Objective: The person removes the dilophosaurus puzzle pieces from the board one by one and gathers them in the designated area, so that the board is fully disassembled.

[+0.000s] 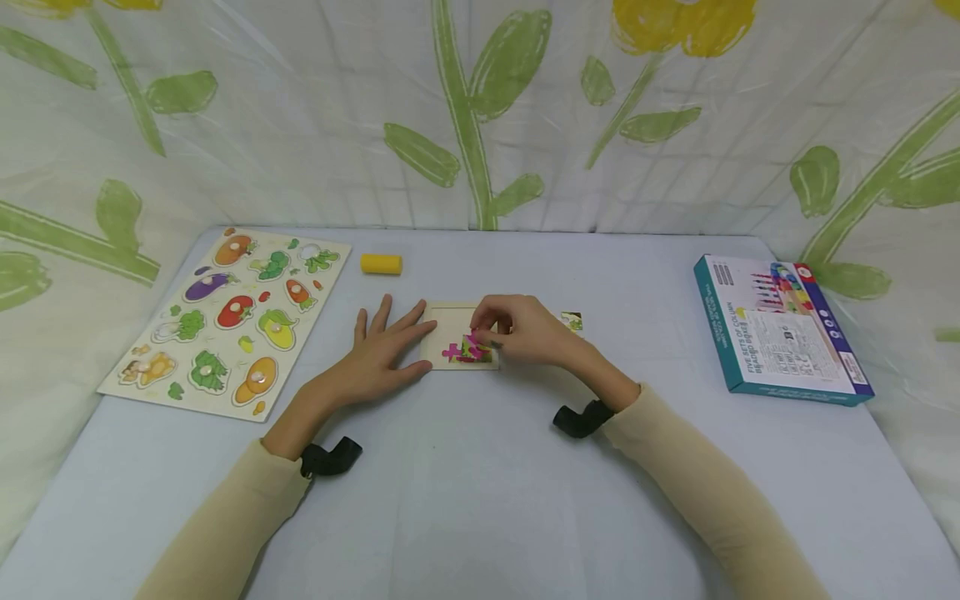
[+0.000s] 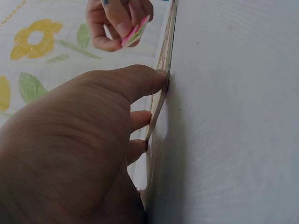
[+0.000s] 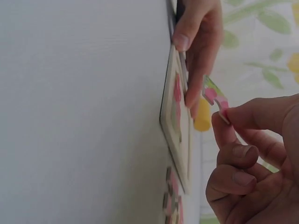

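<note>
A small pale wooden puzzle tray (image 1: pixel 450 315) lies mid-table, with joined pink and green jigsaw pieces (image 1: pixel 452 352) along its lower part. My left hand (image 1: pixel 381 354) has its fingers spread and straight, thumb and fingertips touching the tray's left edge. Over the tray's right side, my right hand (image 1: pixel 525 329) pinches a pink and green jigsaw piece (image 3: pixel 216 95) between thumb and index finger. In the right wrist view that piece is tilted and raised clear of the tray. More loose pieces (image 3: pixel 172 193) lie beside the tray, mostly hidden by the right hand in the head view.
One loose piece (image 1: pixel 572 320) shows beyond the right hand. A yellow cylinder (image 1: pixel 381 264) lies behind the left hand. On the left is a vegetable puzzle board (image 1: pixel 225 342); a teal and white box (image 1: pixel 787 342) lies on the right. A flower-painted curtain (image 1: pixel 300 150) hangs behind.
</note>
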### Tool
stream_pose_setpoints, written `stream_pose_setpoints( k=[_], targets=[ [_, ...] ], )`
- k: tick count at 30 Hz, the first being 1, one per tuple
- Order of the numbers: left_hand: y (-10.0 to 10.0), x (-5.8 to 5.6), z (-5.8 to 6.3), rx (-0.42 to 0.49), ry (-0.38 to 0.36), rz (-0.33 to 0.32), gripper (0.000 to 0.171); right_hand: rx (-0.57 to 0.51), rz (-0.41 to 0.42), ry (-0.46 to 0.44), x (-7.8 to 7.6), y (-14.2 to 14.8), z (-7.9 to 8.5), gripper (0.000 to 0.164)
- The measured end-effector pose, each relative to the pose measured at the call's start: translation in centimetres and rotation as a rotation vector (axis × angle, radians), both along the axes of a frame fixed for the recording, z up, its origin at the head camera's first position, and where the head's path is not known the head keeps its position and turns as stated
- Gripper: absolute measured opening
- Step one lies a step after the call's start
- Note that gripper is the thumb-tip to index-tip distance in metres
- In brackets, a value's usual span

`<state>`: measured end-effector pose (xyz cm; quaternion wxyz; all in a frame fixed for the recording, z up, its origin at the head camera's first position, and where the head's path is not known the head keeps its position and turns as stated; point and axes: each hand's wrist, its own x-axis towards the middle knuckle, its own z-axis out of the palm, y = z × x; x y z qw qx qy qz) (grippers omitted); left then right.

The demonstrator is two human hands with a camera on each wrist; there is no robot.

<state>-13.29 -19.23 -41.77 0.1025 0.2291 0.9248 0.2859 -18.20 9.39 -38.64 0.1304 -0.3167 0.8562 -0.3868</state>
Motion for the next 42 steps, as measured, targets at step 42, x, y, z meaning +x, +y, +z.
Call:
stream_pose_setpoints(
  k=[42],
  targets=[
    [-0.1,0.0,-0.1,-0.002,-0.009,0.009,0.068,0.11,-0.021,0.08,2.5,5.3,-1.3,0.007]
  ],
)
